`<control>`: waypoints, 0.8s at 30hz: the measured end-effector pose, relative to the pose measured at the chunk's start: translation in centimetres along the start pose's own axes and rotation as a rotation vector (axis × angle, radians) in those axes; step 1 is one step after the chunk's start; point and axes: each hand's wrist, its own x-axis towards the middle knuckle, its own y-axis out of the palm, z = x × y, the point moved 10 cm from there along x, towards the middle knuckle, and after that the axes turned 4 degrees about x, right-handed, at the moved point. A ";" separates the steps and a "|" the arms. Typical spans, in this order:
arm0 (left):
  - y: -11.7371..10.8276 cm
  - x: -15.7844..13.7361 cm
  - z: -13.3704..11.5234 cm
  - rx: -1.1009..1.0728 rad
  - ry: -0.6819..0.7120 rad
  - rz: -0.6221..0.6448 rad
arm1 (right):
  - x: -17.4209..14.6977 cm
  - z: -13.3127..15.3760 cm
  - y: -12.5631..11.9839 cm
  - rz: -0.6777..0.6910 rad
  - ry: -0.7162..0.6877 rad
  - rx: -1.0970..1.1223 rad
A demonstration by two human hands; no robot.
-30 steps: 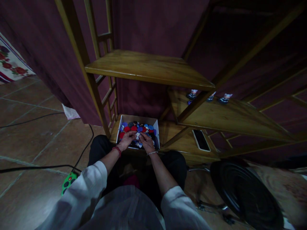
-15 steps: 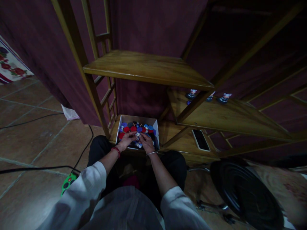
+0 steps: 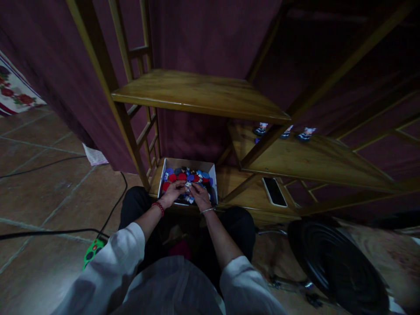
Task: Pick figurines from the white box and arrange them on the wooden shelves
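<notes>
A white cardboard box (image 3: 160,186) stands on the low wooden shelf between my knees. Inside lie small figurine parts and several round bases, such as a red disc (image 3: 182,176) and a blue disc (image 3: 190,178). Over the box, my left hand (image 3: 173,192) and my right hand (image 3: 200,194) meet at a small white-and-blue figurine (image 3: 188,185). The fingers of both hands are closed on it from either side. Its finer details are too small to make out.
Small figurines (image 3: 306,134) stand on the middle shelf (image 3: 315,162) to the right. A phone (image 3: 274,191) lies on the low shelf. An upper shelf (image 3: 197,94) overhangs the box. At right is a black round stool (image 3: 337,267); a green power strip (image 3: 93,251) lies on the floor at left.
My hands stay over the box with the figurine held between them. Only a slight shift of the view shows; the box and its contents look the same.
</notes>
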 end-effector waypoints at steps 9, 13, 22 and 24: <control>0.0 -0.1 0.1 0.005 -0.025 0.003 | -0.1 -0.1 -0.3 -0.027 0.004 0.051; 0.1 -0.3 -0.2 0.000 -0.010 0.007 | -0.1 -0.1 -0.3 -0.032 0.014 0.035; 0.3 -0.3 -0.3 0.038 -0.007 0.030 | -0.5 0.8 -0.2 -0.026 0.007 0.046; 0.4 -0.5 -0.5 0.034 -0.008 0.031 | -0.7 1.0 -0.2 -0.028 0.000 0.038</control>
